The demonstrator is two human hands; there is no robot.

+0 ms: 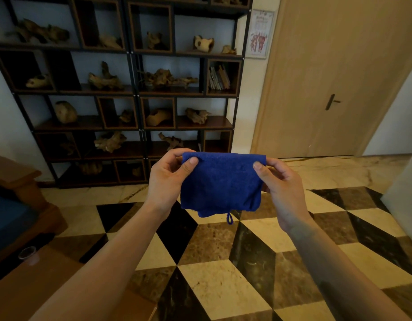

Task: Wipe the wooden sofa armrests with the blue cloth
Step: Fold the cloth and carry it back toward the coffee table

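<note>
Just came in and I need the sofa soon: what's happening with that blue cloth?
A person is standing over the checkered floor, holding a folded blue cloth up in front of them. The left hand and the right hand each pinch a top corner. The wooden sofa armrest sits off at the left edge and the cloth is nowhere near it, so no wiping is under way at this moment.
</note>
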